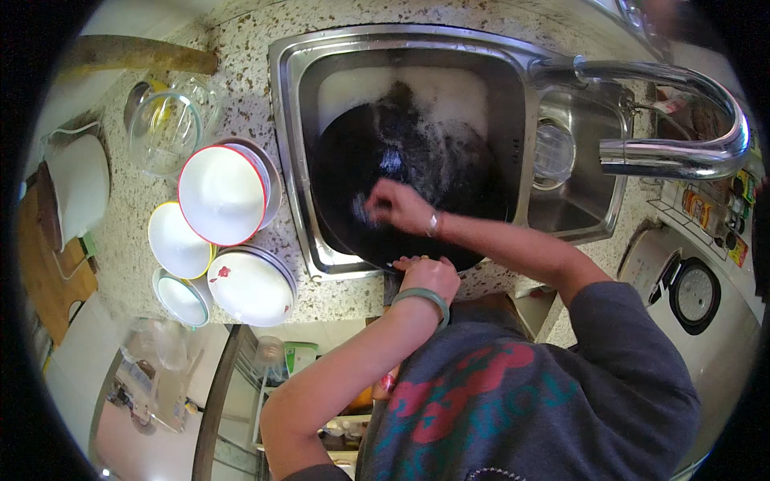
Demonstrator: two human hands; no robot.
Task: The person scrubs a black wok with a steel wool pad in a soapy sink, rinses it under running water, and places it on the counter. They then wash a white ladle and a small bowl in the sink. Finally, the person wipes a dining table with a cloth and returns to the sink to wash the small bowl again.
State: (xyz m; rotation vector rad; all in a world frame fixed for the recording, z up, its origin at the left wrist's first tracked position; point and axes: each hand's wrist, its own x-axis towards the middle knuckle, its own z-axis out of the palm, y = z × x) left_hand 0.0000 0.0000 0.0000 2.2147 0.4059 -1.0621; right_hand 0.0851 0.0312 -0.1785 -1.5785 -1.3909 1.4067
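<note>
A large black wok [449, 200] lies in the steel sink basin [501, 104], with suds and water streaks over its inner surface. My left hand [429, 280], below a green bangle, is closed at the wok's near edge; what its fingers wrap round is partly hidden. Inside the wok, toward its left side, my right hand [401, 207] is closed with fingers curled down near the surface. A small greyish patch shows beside those fingertips, too blurred to name. A silver band [434, 224] circles my right wrist.
Left of the sink stand stacked bowls [222, 195], plates [251, 289] and glass bowls [166, 132]. A curved chrome faucet [682, 156] reaches over the small right basin [589, 192], which holds a round strainer [553, 152]. A rice cooker [694, 297] sits at right.
</note>
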